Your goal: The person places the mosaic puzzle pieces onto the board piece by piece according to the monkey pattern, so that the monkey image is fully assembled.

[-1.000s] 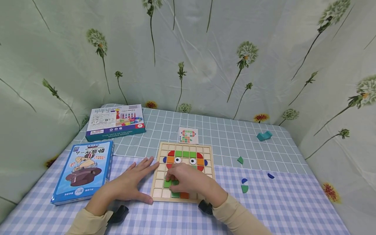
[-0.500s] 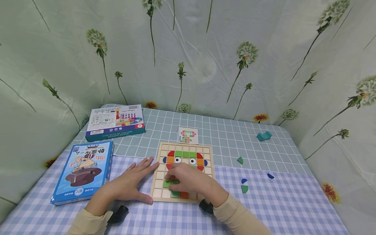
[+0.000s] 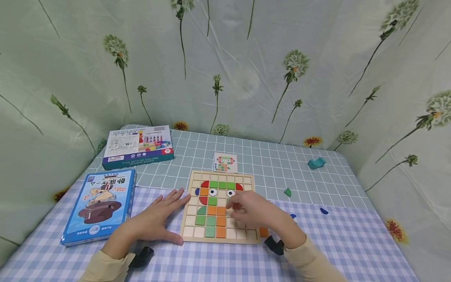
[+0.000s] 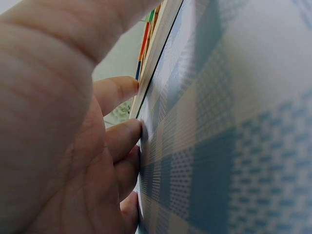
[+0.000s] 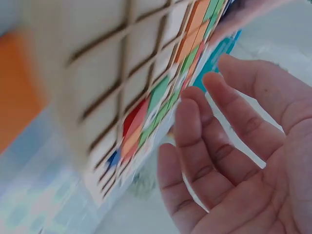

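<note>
A square wooden grid board lies on the checked cloth, with coloured tiles forming a face with two round eyes. Below the face sit orange tiles, green tiles and a green quarter-round piece. My left hand is spread flat, its thumb and fingertips at the board's left edge; the left wrist view shows fingertips touching that edge. Over the board's right half is my right hand, fingers loosely bent. In the right wrist view nothing lies between the right fingers.
A picture card lies behind the board. To the right are an orange tile, a green quarter-round, blue half-rounds and a teal block. Two boxes, blue and white-purple, stand left.
My right hand has moved right, away from the board's lower left, uncovering the orange tiles and the green quarter-round piece there. The left hand has stayed in place.
</note>
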Available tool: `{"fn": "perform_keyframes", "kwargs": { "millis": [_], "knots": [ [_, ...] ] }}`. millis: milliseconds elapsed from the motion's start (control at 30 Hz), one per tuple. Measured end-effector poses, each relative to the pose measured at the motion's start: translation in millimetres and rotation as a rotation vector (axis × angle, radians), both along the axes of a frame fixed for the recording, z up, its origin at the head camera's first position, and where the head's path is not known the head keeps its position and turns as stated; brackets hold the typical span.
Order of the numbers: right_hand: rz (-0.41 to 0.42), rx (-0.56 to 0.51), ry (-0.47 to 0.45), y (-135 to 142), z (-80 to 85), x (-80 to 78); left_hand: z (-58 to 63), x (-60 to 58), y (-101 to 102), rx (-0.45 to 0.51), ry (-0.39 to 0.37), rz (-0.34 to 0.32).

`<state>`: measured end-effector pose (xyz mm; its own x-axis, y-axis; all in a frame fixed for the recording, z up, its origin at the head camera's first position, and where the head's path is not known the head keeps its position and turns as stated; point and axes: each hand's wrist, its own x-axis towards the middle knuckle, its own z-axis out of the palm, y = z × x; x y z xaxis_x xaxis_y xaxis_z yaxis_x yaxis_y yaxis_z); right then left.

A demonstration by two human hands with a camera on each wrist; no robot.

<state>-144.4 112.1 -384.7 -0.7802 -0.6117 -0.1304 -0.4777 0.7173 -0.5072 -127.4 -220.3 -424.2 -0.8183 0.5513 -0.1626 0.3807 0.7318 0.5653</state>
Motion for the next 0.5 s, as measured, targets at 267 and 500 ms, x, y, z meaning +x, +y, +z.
{"fn": "perform_keyframes", "kwargs": {
  "millis": [267,500],
  "knots": [
    [-0.101,0.047,-0.070,47.4,2.4,11.4,0.2,0.4,-0.1,-0.002,-0.014,0.005],
    [-0.175,0.039,-0.137,73.4,-5.1,24.6,-0.4,0.4,-0.5,-0.007,-0.007,0.005]
  ]
}}
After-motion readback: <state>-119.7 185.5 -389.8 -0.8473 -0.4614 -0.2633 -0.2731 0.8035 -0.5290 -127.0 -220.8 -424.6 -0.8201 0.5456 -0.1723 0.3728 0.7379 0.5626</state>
